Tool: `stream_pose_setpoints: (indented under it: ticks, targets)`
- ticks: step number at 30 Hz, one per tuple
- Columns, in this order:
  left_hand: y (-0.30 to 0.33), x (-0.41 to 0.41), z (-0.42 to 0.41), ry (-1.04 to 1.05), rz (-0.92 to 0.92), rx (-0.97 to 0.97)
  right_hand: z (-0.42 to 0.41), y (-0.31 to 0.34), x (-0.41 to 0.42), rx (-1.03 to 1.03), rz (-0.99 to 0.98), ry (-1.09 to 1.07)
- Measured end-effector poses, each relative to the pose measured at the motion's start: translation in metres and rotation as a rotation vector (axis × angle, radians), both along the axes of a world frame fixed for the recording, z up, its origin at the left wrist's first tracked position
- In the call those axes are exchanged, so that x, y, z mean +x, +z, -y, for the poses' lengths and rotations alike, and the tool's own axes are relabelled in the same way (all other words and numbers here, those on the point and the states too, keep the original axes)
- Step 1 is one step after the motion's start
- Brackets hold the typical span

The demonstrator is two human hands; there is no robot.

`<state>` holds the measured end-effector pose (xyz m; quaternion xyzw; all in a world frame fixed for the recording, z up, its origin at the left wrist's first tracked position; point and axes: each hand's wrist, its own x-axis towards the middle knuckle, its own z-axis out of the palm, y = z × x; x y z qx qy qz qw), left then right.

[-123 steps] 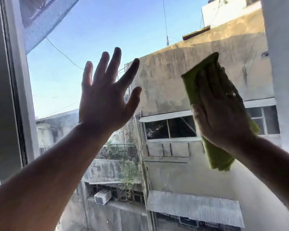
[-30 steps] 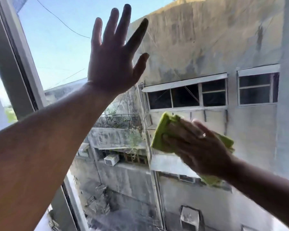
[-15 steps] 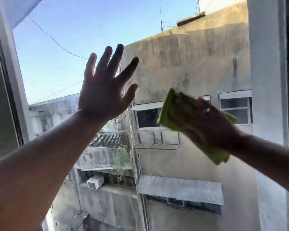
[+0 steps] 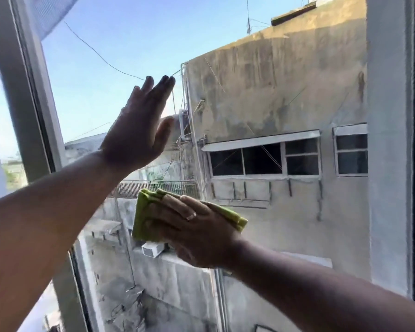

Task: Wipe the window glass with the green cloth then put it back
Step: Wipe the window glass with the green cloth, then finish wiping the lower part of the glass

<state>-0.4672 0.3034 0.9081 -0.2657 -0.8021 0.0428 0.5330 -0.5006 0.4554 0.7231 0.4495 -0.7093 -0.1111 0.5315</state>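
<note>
Two hands, the left hand (image 4: pixel 139 130) and the right hand (image 4: pixel 197 232); one green cloth (image 4: pixel 144 212); one ring (image 4: pixel 191 215); one window glass (image 4: pixel 261 92); one air conditioner unit (image 4: pixel 152 249) outside

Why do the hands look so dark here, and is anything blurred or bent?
Head view: backlit by bright sky, so the left hand is near silhouette and the right hand dim; the green cloth stays vivid. Left fingertips smear slightly. Wide-angle lens tilts the window frame.
</note>
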Motion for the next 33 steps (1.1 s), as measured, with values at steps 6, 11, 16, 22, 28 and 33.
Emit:
stream_pose_setpoints:
  ticks: [6, 11, 16, 22, 28, 33]
  targets:
    - [-0.101, 0.053, 0.035, 0.188, 0.054, 0.116, -0.022, -0.004, -0.004, -0.283, -0.022, 0.174]
    - [-0.146, 0.054, 0.011, 0.018, 0.415, 0.458, -0.022, -0.009, -0.004, -0.452, 0.010, 0.200]
    - [-0.130, 0.075, 0.024, -0.417, 0.794, 0.604, -0.029, -0.001, 0.022, -0.558, 0.170, 0.152]
    - [-0.152, 0.146, 0.157, -0.383, 0.949, 1.014, 0.028, -0.028, 0.059, -0.620, 1.240, 0.635]
    - [-0.295, 0.211, 0.279, -0.150, 1.007, 1.642, 0.187, -0.169, 0.127, -0.802, 2.432, 0.782]
    - [-0.535, 0.287, 0.348, 0.324, 1.055, 2.097, 0.288, -0.367, 0.196, -0.741, 2.519, 0.107]
